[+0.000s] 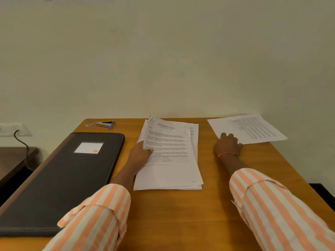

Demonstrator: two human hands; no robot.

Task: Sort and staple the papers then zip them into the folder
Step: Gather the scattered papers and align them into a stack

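**Desk:** What is the sorting step here, and how should it go?

**Photographer:** A person in striped sleeves sorts at a wooden table [181, 218]. The left hand [142, 153] grips the left edge of the upper sheets of the paper stack [172, 169], dead ahead at twelve o'clock, thumb on top and fingers curled beneath. The right hand [228, 145] rests its fingers, unclenched, on the near corner of a single sheet [253, 129] at two o'clock. To do it well, I'd judge: lift one page at a time, check its heading, keep each pile squared so the staple catches every corner.

**Desk:** Where are the tools?

**Photographer:** The stapler [105, 123] lies at eleven o'clock by the far edge; the black zip folder [59, 187], zipped as far as can be seen, lies flat at nine to ten o'clock.

**Desk:** Any legible text?

**Photographer:** The top page appears to read "Sample Education Transcript". The folder's label [88, 147] shows ruled lines and a red patch, no words. Body text is too small.
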